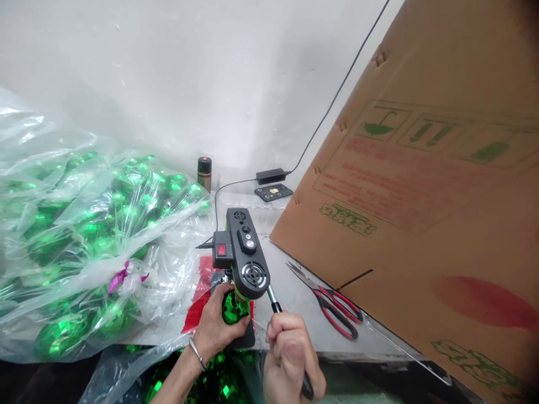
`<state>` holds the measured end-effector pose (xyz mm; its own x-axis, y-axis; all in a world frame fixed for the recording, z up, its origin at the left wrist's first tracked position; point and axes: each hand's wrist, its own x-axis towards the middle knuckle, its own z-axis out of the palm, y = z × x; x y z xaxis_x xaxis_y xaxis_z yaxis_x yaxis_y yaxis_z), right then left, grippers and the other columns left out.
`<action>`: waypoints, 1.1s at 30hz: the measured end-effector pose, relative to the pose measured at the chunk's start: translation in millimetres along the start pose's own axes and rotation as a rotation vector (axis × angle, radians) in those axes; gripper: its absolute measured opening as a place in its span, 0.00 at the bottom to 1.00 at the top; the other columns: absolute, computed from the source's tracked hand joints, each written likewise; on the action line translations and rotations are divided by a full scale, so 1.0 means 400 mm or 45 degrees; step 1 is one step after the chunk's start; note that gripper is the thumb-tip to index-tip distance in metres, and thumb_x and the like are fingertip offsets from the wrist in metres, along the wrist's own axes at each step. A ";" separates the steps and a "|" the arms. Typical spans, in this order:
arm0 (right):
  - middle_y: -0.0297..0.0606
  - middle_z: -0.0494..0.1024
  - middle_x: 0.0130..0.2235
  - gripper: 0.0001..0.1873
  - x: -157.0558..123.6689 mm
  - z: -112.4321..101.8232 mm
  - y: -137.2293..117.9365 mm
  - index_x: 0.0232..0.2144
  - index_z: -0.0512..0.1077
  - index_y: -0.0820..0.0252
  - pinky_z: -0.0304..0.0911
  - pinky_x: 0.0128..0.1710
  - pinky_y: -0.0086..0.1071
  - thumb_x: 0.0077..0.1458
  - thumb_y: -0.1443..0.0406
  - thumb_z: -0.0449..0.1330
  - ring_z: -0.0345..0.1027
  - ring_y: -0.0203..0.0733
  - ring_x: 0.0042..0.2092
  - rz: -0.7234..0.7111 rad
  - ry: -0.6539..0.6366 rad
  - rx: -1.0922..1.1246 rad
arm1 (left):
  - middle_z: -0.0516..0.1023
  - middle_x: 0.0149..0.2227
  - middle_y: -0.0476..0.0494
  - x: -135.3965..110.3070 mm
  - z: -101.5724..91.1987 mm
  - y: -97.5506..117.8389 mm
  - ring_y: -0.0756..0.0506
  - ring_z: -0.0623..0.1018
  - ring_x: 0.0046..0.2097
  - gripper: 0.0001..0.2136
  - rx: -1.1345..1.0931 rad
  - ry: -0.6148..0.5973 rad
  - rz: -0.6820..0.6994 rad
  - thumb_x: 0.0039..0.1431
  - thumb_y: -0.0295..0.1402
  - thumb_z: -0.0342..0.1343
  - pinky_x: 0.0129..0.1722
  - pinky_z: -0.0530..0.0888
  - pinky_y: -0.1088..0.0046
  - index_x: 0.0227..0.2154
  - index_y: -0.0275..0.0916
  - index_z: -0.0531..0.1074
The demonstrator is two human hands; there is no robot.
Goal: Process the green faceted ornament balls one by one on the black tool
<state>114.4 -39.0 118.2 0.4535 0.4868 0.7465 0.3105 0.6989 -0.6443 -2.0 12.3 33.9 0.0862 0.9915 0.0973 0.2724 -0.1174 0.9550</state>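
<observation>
A shiny green faceted ball (236,307) is held in my left hand (217,320), its fingers and thumb curved around it, just below the near end of a black tabletop machine (247,252). Part of the ball is hidden by my fingers and the machine. My right hand (292,353) is closed around a lever handle (275,303) with a metal shaft and black grip, which reaches up to the machine's right side. On the machine's left is a box with a red switch (222,249). Red material (197,303) lies beneath the machine.
A clear plastic bag (160,264) of green balls fills the left side. Red-handled scissors (332,303) lie right of the machine, beside a large cardboard box (421,213). Behind stand a dark-capped can (204,175), a power adapter (270,175) and a phone (273,192). More green balls (219,381) are below the table edge.
</observation>
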 end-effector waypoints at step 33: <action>0.30 0.67 0.24 0.29 -0.038 -0.040 0.086 0.20 0.60 0.54 0.57 0.22 0.29 0.75 0.58 0.58 0.60 0.34 0.23 0.048 0.062 -0.047 | 0.87 0.53 0.36 0.008 0.003 0.015 0.32 0.87 0.55 0.28 -0.015 -0.052 -0.029 0.46 0.34 0.70 0.60 0.82 0.53 0.53 0.40 0.76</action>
<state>131.5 -30.5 82.2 0.5056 0.4856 0.7131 0.3222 0.6605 -0.6782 1.3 14.9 39.6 0.1196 0.9907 0.0644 0.2630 -0.0941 0.9602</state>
